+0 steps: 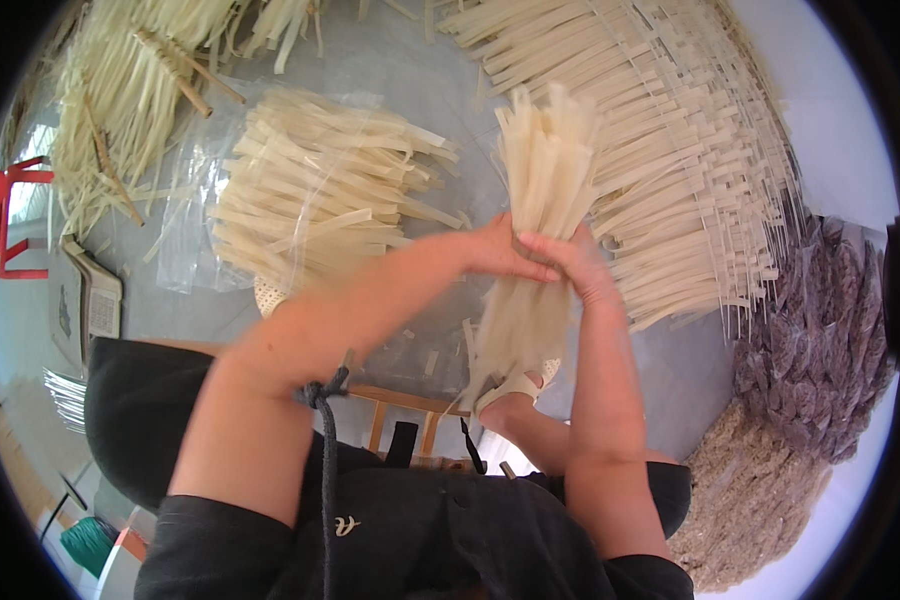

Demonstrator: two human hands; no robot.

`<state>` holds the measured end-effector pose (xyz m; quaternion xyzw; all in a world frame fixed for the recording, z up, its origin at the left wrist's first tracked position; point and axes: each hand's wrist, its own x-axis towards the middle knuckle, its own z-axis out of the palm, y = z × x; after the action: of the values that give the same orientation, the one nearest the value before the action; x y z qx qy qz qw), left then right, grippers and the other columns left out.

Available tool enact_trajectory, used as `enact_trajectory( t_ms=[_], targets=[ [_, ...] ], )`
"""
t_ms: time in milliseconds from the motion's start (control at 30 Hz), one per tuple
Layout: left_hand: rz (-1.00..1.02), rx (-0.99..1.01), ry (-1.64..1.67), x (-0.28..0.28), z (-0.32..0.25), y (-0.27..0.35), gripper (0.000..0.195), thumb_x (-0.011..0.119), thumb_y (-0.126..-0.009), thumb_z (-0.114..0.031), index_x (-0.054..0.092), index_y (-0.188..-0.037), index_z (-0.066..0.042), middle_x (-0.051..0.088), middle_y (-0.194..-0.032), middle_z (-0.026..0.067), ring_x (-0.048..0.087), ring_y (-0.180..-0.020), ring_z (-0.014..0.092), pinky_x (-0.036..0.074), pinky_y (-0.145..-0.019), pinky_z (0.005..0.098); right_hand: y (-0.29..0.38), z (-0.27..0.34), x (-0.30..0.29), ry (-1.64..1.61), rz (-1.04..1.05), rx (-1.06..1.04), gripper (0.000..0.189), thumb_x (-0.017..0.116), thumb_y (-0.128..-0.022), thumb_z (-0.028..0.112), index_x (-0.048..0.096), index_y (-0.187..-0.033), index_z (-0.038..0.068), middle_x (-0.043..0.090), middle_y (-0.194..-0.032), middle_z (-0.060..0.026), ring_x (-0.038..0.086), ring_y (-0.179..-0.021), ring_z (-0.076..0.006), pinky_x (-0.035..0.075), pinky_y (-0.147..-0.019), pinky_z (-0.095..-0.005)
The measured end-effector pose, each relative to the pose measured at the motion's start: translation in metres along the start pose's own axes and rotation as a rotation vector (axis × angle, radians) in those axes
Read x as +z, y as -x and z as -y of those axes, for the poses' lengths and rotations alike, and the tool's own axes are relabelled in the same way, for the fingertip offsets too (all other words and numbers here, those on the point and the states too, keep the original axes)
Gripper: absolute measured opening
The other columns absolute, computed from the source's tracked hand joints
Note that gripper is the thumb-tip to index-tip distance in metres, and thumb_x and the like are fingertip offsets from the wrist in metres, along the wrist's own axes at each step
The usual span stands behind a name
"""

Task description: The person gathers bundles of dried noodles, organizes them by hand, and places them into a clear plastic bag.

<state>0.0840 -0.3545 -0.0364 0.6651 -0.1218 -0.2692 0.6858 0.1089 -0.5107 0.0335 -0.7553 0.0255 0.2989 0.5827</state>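
Both my hands grip a bundle of pale, flat dried strips (547, 165) around its middle, in front of me above the floor. My left hand (499, 247) comes in from the left, and my right hand (581, 259) closes on the bundle from the right, its fingers meeting the left hand. The upper ends fan out, while the lower ends hang blurred above my sandal (514, 390). Left of the bundle, a loose heap of similar strips (315, 187) lies on clear plastic. Close on the right stands a large stack of strips (667, 165).
More long strips (127, 112) with thin sticks lie at the upper left. A red stool (4, 217) is at the left edge. At the right are plastic-wrapped dark bundles (817, 337) and a tan fibrous pile (750, 495). A wooden seat frame (405, 397) is below me.
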Motion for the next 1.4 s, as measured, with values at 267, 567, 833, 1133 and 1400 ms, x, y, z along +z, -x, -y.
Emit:
enact_trajectory(
  t_ms=[267,567,833,1133,1400],
  targets=[
    [0.354,-0.139,-0.841,-0.140,-0.123,0.083,0.076,0.077,-0.073,-0.038,0.046,-0.135,-0.007,0.052,-0.133,0.0167,0.049,-0.123,0.031,0.037,-0.104,0.0390,-0.018,0.113,0.071,0.304,0.122,-0.319,0.090,0.082,-0.060,0.031,0.040,-0.135,0.003,0.061,-0.118,-0.0183,0.059,-0.110,-0.0291,0.045,-0.096,-0.0355],
    [-0.337,-0.266,-1.007,-0.186,0.031,0.157,0.049,0.065,-0.082,-0.029,0.055,-0.128,-0.014,0.054,-0.131,0.0139,0.048,-0.123,0.031,0.038,-0.103,0.0404,-0.071,0.038,0.196,0.452,0.157,-0.236,0.092,0.077,-0.059,0.034,0.037,-0.138,0.011,0.065,-0.112,-0.0189,0.062,-0.106,-0.0338,0.045,-0.096,-0.0394],
    [-0.750,-0.564,-0.209,-0.232,0.074,0.195,0.036,0.060,-0.086,-0.013,0.057,-0.122,-0.008,0.066,-0.104,0.0107,0.064,-0.090,0.022,0.052,-0.074,0.0338,-0.083,0.020,0.213,0.609,0.188,-0.193,0.091,0.075,-0.060,0.036,0.037,-0.140,0.014,0.066,-0.112,-0.0154,0.061,-0.103,-0.0320,0.041,-0.096,-0.0392],
    [-1.143,-0.188,-0.216,-0.240,0.030,0.217,0.024,0.063,-0.091,-0.014,0.069,-0.114,-0.014,0.064,-0.094,-0.0017,0.055,-0.067,0.005,0.046,-0.057,0.0203,-0.088,-0.012,0.230,0.985,0.267,-0.174,0.093,0.075,-0.062,0.037,0.035,-0.143,0.015,0.065,-0.111,-0.0145,0.060,-0.103,-0.0298,0.036,-0.096,-0.0397],
    [-1.088,0.091,-0.511,-0.235,-0.018,0.223,0.023,0.064,-0.086,-0.005,0.070,-0.108,-0.010,0.065,-0.092,0.0061,0.058,-0.071,0.013,0.048,-0.063,0.0246,-0.087,-0.009,0.236,1.091,0.261,-0.110,0.094,0.073,-0.063,0.036,0.030,-0.145,0.017,0.061,-0.116,-0.0141,0.056,-0.110,-0.0291,0.036,-0.094,-0.0417]
  ],
)
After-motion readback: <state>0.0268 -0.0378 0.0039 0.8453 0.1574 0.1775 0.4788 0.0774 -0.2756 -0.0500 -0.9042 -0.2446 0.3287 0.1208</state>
